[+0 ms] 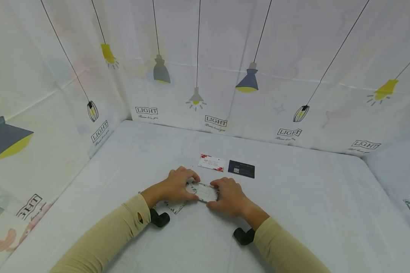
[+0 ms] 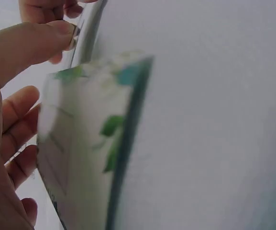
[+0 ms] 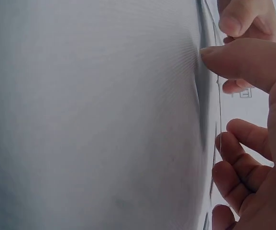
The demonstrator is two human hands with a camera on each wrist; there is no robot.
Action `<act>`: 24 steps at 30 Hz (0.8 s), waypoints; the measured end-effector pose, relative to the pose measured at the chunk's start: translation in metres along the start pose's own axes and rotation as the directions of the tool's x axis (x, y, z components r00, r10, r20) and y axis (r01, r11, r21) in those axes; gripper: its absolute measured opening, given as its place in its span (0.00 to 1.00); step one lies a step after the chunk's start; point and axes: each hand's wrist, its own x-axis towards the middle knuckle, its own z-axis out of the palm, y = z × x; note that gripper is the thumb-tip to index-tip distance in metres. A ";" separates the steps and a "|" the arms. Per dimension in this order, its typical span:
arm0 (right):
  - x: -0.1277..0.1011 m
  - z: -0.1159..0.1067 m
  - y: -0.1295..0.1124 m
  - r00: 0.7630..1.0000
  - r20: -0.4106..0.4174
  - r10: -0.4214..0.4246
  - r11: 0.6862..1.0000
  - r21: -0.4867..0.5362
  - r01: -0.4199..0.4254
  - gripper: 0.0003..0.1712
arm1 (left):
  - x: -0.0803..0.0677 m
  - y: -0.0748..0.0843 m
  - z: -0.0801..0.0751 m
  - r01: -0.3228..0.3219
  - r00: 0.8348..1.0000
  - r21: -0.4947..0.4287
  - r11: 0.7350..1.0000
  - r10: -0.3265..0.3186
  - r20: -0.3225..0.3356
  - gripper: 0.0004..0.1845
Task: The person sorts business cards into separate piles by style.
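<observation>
Counting cards, I see four: a white one with red flowers point(image 1: 211, 162) and a dark one point(image 1: 241, 168) lying side by side on the tabletop point(image 1: 311, 204) beyond my hands, a leaf-printed card point(image 1: 203, 192) pinched between them, and another leafy card point(image 1: 175, 206) partly hidden under my left hand point(image 1: 176, 186). My left hand's grip is clamped on the held card's left edge, my right hand point(image 1: 229, 196) on its right edge. Both wrist views are blurred; the card's print cannot be read. Two black wrist mounts show below my sleeves.
</observation>
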 end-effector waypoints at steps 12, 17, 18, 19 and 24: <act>-0.004 -0.006 0.004 1.000 -0.013 0.015 0.998 0.060 -0.014 0.35 | -0.001 0.001 0.000 -0.014 1.000 0.004 1.000 0.014 0.003 0.26; -0.007 -0.010 0.005 0.999 -0.030 0.022 0.996 0.091 -0.019 0.35 | 0.000 0.002 -0.001 -0.020 1.000 -0.012 1.000 0.020 0.009 0.25; -0.007 -0.011 0.005 0.999 -0.031 0.024 0.995 0.100 -0.021 0.35 | 0.000 0.002 -0.001 -0.021 1.000 -0.011 1.000 0.022 0.009 0.24; -0.008 -0.011 0.005 0.999 -0.031 0.028 0.994 0.105 -0.024 0.35 | 0.000 0.002 -0.002 -0.023 1.000 -0.011 1.000 0.024 0.009 0.24; -0.012 -0.014 0.009 0.999 -0.031 0.042 0.990 0.139 -0.037 0.36 | 0.002 0.003 -0.002 -0.026 1.000 -0.018 1.000 0.026 0.012 0.23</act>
